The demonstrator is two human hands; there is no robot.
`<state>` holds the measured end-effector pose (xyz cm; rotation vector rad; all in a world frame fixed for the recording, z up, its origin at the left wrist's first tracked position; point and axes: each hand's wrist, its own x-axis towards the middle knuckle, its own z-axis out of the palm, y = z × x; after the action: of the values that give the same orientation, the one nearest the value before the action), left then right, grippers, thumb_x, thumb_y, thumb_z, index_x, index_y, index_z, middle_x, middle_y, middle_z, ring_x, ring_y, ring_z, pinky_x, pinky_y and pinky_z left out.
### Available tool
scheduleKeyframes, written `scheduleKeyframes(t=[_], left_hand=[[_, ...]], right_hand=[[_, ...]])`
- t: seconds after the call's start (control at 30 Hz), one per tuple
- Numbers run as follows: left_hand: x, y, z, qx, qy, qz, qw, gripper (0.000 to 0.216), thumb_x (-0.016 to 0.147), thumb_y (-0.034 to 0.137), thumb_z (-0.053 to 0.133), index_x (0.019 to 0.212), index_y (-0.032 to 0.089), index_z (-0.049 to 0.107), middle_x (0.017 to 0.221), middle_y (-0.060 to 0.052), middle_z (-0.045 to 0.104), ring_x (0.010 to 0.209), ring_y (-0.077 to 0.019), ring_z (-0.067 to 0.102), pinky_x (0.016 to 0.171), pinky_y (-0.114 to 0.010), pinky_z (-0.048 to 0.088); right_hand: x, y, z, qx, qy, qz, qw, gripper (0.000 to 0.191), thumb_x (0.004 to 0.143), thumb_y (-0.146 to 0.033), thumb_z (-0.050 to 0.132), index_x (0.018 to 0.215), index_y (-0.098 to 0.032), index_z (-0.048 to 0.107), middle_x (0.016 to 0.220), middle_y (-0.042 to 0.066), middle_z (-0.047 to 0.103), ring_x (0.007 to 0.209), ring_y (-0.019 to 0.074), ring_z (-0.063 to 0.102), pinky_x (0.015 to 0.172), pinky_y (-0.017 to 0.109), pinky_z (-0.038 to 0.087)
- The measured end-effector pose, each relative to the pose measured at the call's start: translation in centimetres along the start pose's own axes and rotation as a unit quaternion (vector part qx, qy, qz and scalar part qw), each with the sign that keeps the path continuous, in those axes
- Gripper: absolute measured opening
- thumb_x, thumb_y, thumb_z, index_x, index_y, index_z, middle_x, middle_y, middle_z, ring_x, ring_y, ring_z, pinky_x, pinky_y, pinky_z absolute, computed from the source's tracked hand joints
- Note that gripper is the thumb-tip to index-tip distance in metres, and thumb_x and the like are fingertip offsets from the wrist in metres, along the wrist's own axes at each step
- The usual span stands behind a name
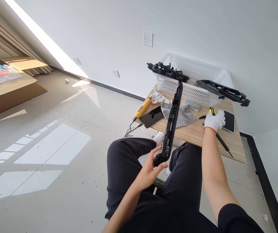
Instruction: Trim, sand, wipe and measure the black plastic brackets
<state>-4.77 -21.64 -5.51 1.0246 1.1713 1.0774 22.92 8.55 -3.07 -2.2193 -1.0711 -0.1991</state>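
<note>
My bare left hand grips the lower end of a long, narrow black plastic trim part. The part slants up and away from me, its far end in front of the basket's side. On my right hand is a white knit glove with an orange cuff. Its fingers are closed over a yellow-and-black tool, of which only a short end shows. Under this hand lies a black caliper-like tool, its jaws to the left and its bar toward the front edge. A phone lies just right of the glove.
A white plastic basket stands on the small wooden table, with black parts across its rim. A yellow corded tool, a dark phone and a grey cloth lie at left. Cardboard boxes stand far left.
</note>
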Motion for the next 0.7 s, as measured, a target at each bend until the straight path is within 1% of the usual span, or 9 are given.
scheduleKeyframes(t=[0.07,0.13,0.23,0.3,0.43,0.5,0.6,0.63,0.7], left_hand=[[0.1,0.1,0.7,-0.036,0.0,-0.007,0.999,0.059,0.093,0.049,0.063,0.143,0.027,0.042,0.121,-0.008,0.065,0.103,-0.0244,0.07,0.101,-0.047,0.053],[0.6,0.3,1.2,-0.049,-0.005,-0.006,0.999,0.052,0.092,0.051,0.064,0.135,0.025,0.049,0.109,-0.006,0.065,0.092,-0.0231,0.072,0.093,-0.044,0.056],[1.7,1.1,1.7,-0.04,-0.007,0.017,0.999,0.047,0.09,0.052,0.066,0.125,0.024,0.055,0.101,-0.005,0.066,0.093,-0.0242,0.071,0.091,-0.042,0.055],[2.7,1.9,2.0,-0.036,-0.011,0.032,0.999,0.046,0.089,0.053,0.067,0.123,0.024,0.055,0.099,-0.005,0.067,0.093,-0.0241,0.07,0.09,-0.04,0.055],[4.5,3.3,2.7,-0.049,-0.044,0.048,0.997,0.045,0.089,0.053,0.066,0.123,0.025,0.053,0.104,-0.005,0.068,0.093,-0.0225,0.07,0.086,-0.037,0.056],[5.6,3.6,3.2,-0.048,-0.066,0.054,0.995,0.043,0.091,0.051,0.064,0.122,0.024,0.051,0.103,-0.005,0.068,0.092,-0.0221,0.071,0.085,-0.036,0.055],[8.4,4.1,4.1,-0.045,-0.094,0.08,0.991,0.04,0.092,0.05,0.063,0.119,0.022,0.051,0.097,-0.005,0.069,0.091,-0.021,0.07,0.085,-0.036,0.055],[9.6,4.3,4.4,-0.05,-0.101,0.092,0.989,0.04,0.092,0.049,0.064,0.117,0.022,0.051,0.095,-0.005,0.069,0.09,-0.0204,0.07,0.085,-0.036,0.055],[12.3,4.8,5.0,-0.062,-0.098,0.109,0.987,0.042,0.09,0.049,0.066,0.116,0.021,0.05,0.09,-0.003,0.067,0.087,-0.0195,0.071,0.084,-0.036,0.057]], right_hand=[[0.1,0.1,-0.3,0.053,0.033,0.003,0.998,0.049,0.08,-0.024,0.066,0.127,-0.011,0.061,0.119,0.021,0.069,0.111,0.0362,0.064,0.095,0.05,0.049],[0.2,0.4,-0.8,0.09,0.056,0.008,0.994,0.051,0.08,-0.024,0.066,0.127,-0.007,0.061,0.119,0.021,0.07,0.112,0.0363,0.065,0.097,0.051,0.05],[-0.4,1.6,-2.5,0.126,0.087,-0.003,0.988,0.047,0.08,-0.027,0.064,0.124,-0.009,0.063,0.12,0.019,0.07,0.112,0.0358,0.065,0.098,0.053,0.051],[-1.4,2.9,-3.9,0.16,0.128,-0.032,0.978,0.041,0.08,-0.029,0.065,0.117,-0.013,0.068,0.118,0.018,0.071,0.114,0.0362,0.065,0.097,0.053,0.052],[-4.4,6.2,-6.5,0.208,0.143,-0.071,0.965,0.031,0.084,-0.037,0.065,0.107,-0.018,0.072,0.117,0.015,0.072,0.121,0.0347,0.061,0.101,0.053,0.053],[-5.8,7.6,-7.3,0.294,0.097,-0.032,0.95,0.036,0.086,-0.042,0.062,0.112,-0.019,0.069,0.119,0.013,0.07,0.115,0.0322,0.066,0.096,0.051,0.058],[-7.3,8.9,-7.8,0.421,-0.017,0.037,0.906,0.045,0.083,-0.044,0.065,0.119,-0.018,0.065,0.124,0.011,0.066,0.103,0.0264,0.071,0.088,0.043,0.063],[-7.4,9.1,-7.9,0.43,-0.047,0.043,0.901,0.046,0.082,-0.043,0.068,0.12,-0.017,0.065,0.126,0.01,0.066,0.1,0.0245,0.072,0.088,0.04,0.063],[-7.4,9.2,-8.1,0.402,-0.099,0.041,0.909,0.051,0.078,-0.039,0.071,0.124,-0.017,0.065,0.129,0.009,0.066,0.093,0.021,0.074,0.09,0.038,0.061]])
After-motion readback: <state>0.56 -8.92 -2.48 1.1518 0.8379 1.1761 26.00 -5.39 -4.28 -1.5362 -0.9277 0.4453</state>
